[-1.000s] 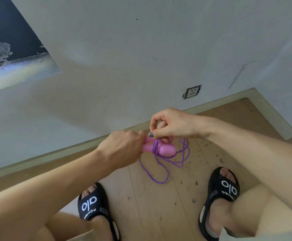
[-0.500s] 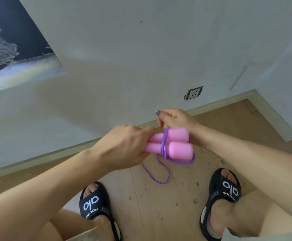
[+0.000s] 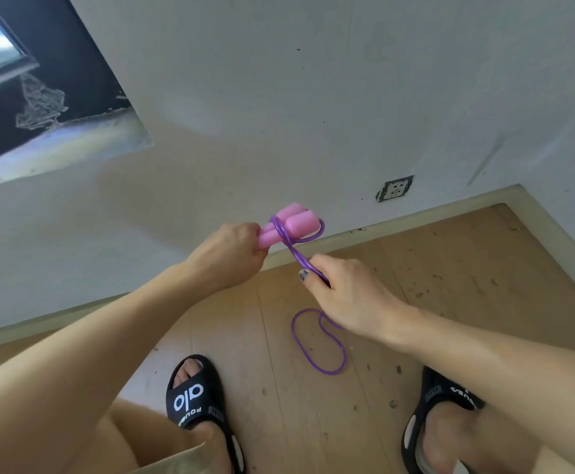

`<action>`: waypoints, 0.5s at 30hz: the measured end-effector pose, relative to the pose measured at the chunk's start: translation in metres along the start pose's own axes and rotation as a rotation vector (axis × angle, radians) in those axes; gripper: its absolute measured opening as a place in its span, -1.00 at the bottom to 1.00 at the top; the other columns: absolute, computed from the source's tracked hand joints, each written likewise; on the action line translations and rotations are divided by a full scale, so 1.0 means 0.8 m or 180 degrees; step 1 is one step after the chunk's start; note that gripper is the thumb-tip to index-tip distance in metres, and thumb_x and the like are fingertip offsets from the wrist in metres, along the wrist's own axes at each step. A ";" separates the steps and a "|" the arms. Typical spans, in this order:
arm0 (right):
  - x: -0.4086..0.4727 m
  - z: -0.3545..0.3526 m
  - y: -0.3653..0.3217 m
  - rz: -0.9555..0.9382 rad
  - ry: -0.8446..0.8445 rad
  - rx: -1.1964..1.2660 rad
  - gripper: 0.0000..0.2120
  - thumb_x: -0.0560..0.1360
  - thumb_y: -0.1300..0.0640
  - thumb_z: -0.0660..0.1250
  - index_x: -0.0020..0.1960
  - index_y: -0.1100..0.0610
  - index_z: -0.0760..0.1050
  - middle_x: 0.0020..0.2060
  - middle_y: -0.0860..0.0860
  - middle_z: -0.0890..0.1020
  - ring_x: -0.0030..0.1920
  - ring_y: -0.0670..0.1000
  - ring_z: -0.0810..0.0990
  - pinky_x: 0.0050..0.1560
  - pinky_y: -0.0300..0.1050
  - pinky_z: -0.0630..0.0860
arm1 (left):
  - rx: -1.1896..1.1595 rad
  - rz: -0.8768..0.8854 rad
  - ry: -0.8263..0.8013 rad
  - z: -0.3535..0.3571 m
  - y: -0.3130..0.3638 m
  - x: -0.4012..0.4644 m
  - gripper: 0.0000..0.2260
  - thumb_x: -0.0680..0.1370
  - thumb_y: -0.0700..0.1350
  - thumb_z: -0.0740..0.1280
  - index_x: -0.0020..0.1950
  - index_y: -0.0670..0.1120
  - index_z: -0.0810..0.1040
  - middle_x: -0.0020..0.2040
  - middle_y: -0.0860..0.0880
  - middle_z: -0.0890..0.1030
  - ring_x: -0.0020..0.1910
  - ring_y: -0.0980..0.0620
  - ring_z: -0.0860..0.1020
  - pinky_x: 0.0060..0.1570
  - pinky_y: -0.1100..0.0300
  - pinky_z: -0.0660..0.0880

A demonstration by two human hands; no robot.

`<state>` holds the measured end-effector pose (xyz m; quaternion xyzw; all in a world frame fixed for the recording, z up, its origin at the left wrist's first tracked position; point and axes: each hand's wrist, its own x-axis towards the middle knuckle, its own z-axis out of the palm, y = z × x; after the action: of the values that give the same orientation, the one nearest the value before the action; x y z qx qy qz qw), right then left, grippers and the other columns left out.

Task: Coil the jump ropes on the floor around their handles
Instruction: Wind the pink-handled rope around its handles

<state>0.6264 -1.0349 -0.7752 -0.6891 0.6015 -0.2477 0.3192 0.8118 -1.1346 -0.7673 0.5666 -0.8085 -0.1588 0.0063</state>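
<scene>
My left hand (image 3: 226, 256) grips two pink jump-rope handles (image 3: 291, 224) held side by side, raised in front of the wall. A purple rope (image 3: 298, 258) is looped around the handles and runs down taut into my right hand (image 3: 346, 295), which pinches it between thumb and fingers. Below that hand the slack rope hangs in a loose loop (image 3: 317, 340) over the wooden floor. Only this one rope is in view.
The wooden floor (image 3: 450, 268) is speckled with dirt and meets a pale skirting board (image 3: 416, 213). A wall socket (image 3: 394, 189) sits low on the white wall. My feet in black slides (image 3: 194, 398) (image 3: 440, 405) stand on either side. A dark window (image 3: 23, 80) is upper left.
My left hand has lifted the handles up and away. My right hand has come off the handles and moved down and right, pulling the rope taut; the hanging loop is shorter.
</scene>
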 end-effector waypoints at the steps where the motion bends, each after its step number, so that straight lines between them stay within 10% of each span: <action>1: -0.001 0.002 -0.001 -0.0089 0.0026 -0.0027 -0.62 0.62 0.09 0.24 -0.33 0.04 0.22 -0.52 -0.08 0.34 -0.48 -0.03 0.25 -0.42 -0.18 0.18 | 0.0134 -0.0033 -0.0098 0.008 0.000 0.000 -0.86 0.60 -0.07 0.20 -0.09 -0.09 0.46 -0.08 -0.17 0.62 -0.16 -0.20 0.55 -0.23 0.13 0.37; 15: 0.046 -0.066 0.006 -0.0647 0.0109 -0.1578 -0.49 0.60 -0.25 0.14 -0.35 0.11 0.30 -0.53 0.00 0.34 -0.43 0.03 0.32 -0.38 -0.06 0.18 | 0.1498 0.1016 -0.0372 0.031 0.069 -0.046 -0.84 0.62 -0.07 0.13 0.15 -0.07 0.41 0.00 -0.09 0.62 -0.06 -0.19 0.63 -0.27 0.10 0.36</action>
<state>0.5905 -1.0788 -0.7445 -0.7988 0.5768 -0.1353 0.1040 0.7699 -1.0780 -0.7700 0.4080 -0.9011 0.0039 -0.1470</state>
